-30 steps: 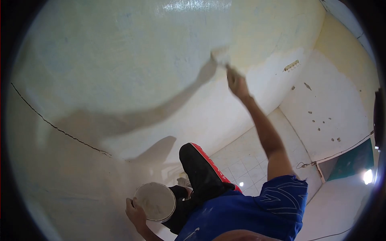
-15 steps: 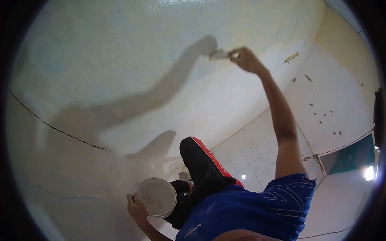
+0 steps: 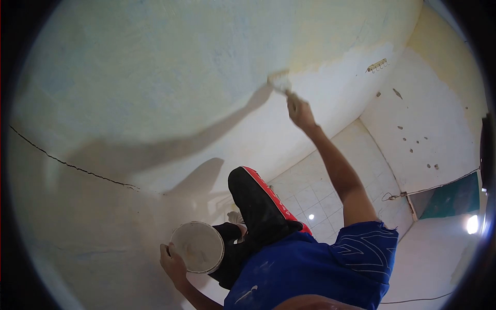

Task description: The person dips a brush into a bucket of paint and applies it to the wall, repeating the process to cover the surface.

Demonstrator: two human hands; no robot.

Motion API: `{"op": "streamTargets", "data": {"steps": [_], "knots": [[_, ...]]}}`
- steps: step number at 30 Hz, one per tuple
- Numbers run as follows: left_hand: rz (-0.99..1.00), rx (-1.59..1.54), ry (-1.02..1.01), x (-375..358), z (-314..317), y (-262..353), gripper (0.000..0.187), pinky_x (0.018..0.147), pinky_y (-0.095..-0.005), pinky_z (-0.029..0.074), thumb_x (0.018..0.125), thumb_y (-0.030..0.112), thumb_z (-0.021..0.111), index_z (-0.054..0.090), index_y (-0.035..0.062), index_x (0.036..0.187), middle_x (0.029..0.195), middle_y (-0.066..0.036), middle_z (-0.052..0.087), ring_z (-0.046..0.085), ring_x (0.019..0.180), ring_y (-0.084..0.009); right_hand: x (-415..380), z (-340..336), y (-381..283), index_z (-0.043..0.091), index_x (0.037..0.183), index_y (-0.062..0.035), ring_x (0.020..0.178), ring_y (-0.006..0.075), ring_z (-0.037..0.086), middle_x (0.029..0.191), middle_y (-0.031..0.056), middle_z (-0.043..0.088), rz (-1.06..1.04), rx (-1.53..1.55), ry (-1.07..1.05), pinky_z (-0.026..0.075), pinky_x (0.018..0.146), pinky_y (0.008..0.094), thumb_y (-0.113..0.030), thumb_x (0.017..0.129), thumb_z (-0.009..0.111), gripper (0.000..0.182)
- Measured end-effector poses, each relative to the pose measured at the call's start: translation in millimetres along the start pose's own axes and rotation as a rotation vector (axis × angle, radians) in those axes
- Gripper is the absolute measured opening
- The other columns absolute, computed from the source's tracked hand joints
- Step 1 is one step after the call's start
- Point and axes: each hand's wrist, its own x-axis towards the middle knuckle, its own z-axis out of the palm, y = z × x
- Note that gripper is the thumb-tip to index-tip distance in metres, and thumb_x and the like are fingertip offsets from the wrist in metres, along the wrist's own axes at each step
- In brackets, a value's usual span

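Observation:
My right hand (image 3: 300, 109) is closed around the handle of a wide, flat paintbrush (image 3: 280, 82). The bristles lie against the wall (image 3: 170, 72), right where the white lower part meets the greenish-yellow upper part. Low on the left, my left hand (image 3: 173, 264) grips the rim of a round white bucket (image 3: 183, 238), thumb over the edge. The bucket is beside my bent leg, its mouth facing up, with whitish smears inside.
A rack of hooks (image 3: 376, 65) is fixed to the wall at upper right. Chipped spots mark the right-hand wall (image 3: 434, 119). A long crack (image 3: 72, 166) runs along the left. Below lies a tiled floor (image 3: 323, 201); a cable (image 3: 439, 184) hangs near a green panel (image 3: 452, 199).
My right hand has moved down and slightly left, turning the brush so its bristles point up against the wall. My left hand still holds the bucket.

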Motion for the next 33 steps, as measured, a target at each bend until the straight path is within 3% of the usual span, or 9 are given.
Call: {"op": "streamTargets", "data": {"steps": [6,8,12,14,17,20,23,26,33], "knots": [[-0.01,-0.02,-0.01,4,-3,1,0.033,0.061,-0.0458,0.037,0.101,0.021,0.052,0.042,-0.0038,0.082,0.066,-0.019,0.043,0.039,0.06,-0.0308,-53,12,26,0.068,0.115,-0.0014,0.097,0.0458,0.067,0.099,0.0296,0.069,0.261,-0.018,-0.414,0.055,0.084,0.0515,-0.016,0.094,0.06,0.026],[0.019,0.024,0.0,2,-2,-7,0.033,0.061,-0.0466,0.037,0.101,0.021,0.052,0.042,-0.0038,0.083,0.066,-0.02,0.043,0.039,0.06,-0.0308,-13,2,24,0.07,0.113,-0.0006,0.098,0.0448,0.068,0.099,0.0282,0.07,0.189,-0.016,-0.249,0.055,0.084,0.0489,-0.016,0.092,0.061,0.027],[0.019,-0.002,-0.002,-4,-7,-2,0.033,0.061,-0.0466,0.036,0.102,0.021,0.052,0.042,-0.0037,0.082,0.066,-0.019,0.042,0.038,0.06,-0.0305,88,-72,-36,0.072,0.116,-0.0018,0.071,0.0163,0.063,0.086,0.0137,0.074,0.059,-0.016,-0.148,0.051,0.067,0.0346,-0.018,0.092,0.069,0.028],[0.026,0.006,0.01,-4,-4,-4,0.033,0.06,-0.046,0.036,0.102,0.02,0.052,0.042,-0.0036,0.082,0.066,-0.018,0.042,0.038,0.06,-0.0292,111,-108,-84,0.071,0.118,-0.0016,0.075,0.0217,0.069,0.087,0.0199,0.074,0.146,-0.038,-0.074,0.054,0.071,0.0368,-0.02,0.092,0.066,0.032],[0.002,-0.021,-0.014,-1,-3,-7,0.032,0.061,-0.0452,0.037,0.102,0.02,0.052,0.042,-0.0036,0.082,0.066,-0.017,0.042,0.038,0.06,-0.0279,125,-130,-126,0.066,0.126,-0.0028,0.056,0.0107,0.048,0.067,0.0102,0.062,0.148,0.072,0.1,0.043,0.054,0.0332,-0.019,0.1,0.059,0.032],[0.002,-0.01,0.007,-5,-5,-1,0.032,0.061,-0.0447,0.037,0.102,0.02,0.052,0.042,-0.0036,0.082,0.066,-0.017,0.043,0.038,0.06,-0.0269,115,-92,-100,0.066,0.125,-0.003,0.054,0.0129,0.05,0.068,0.014,0.062,-0.013,0.097,0.25,0.043,0.054,0.0337,-0.019,0.102,0.058,0.03],[-0.006,-0.02,0.004,-5,-6,-8,0.033,0.061,-0.0448,0.037,0.102,0.02,0.052,0.042,-0.0035,0.082,0.066,-0.017,0.042,0.038,0.06,-0.0274,47,-14,-18,0.064,0.125,0.0017,0.104,0.0443,0.065,0.111,0.0303,0.066,-0.094,0.0,0.176,0.054,0.087,0.0463,-0.007,0.099,0.054,0.029],[0.019,-0.009,0.031,-6,-5,-8,0.032,0.06,-0.0448,0.037,0.102,0.02,0.052,0.042,-0.0035,0.082,0.065,-0.018,0.043,0.037,0.06,-0.0276,-45,32,30,0.065,0.116,0.0017,0.085,0.0476,0.066,0.092,0.0297,0.064,0.019,0.006,-0.031,0.053,0.069,0.0459,-0.007,0.099,0.055,0.022],[0.012,0.005,-0.002,-1,-5,-3,0.033,0.06,-0.045,0.037,0.101,0.02,0.053,0.042,-0.0037,0.082,0.065,-0.018,0.043,0.038,0.059,-0.0288,-25,14,29,0.071,0.112,0.0012,0.092,0.0371,0.072,0.1,0.0267,0.071,0.325,-0.022,-0.317,0.055,0.079,0.0413,-0.017,0.094,0.064,0.027]]}}
